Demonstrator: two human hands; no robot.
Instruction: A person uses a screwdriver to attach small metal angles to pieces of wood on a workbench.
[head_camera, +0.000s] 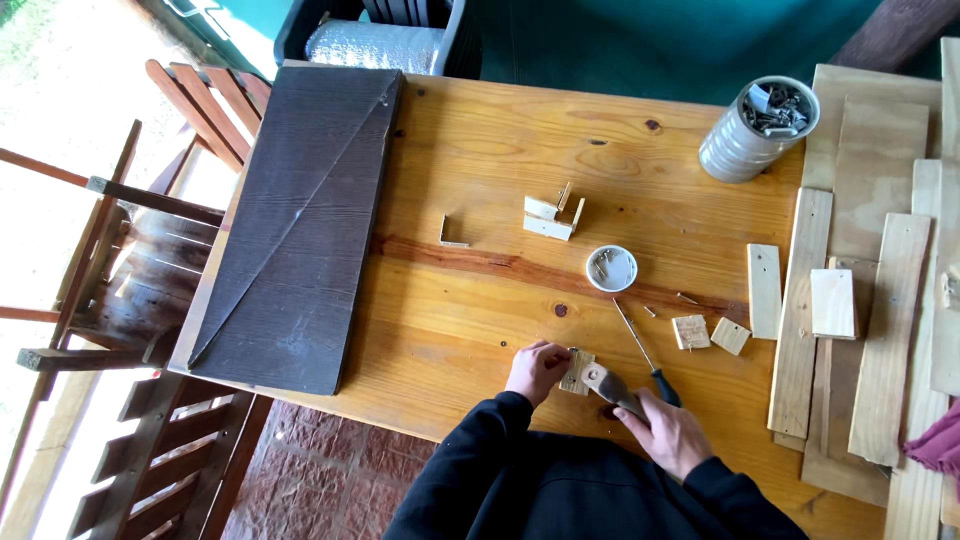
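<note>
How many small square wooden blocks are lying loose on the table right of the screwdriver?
2. One small block lies just right of the screwdriver; the other block sits beside it, tilted. The hands hold a further piece; others may hide among the planks.

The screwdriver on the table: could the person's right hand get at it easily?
Probably yes. The screwdriver lies bare on the table just beside the right hand, but that hand already grips a hammer.

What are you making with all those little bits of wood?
A person leans over a wooden table. The left hand pinches a small wood block flat on the table, and the right hand holds a hammer with its head resting at that block. A screwdriver, a white dish of nails and more small wood pieces lie nearby.
</note>
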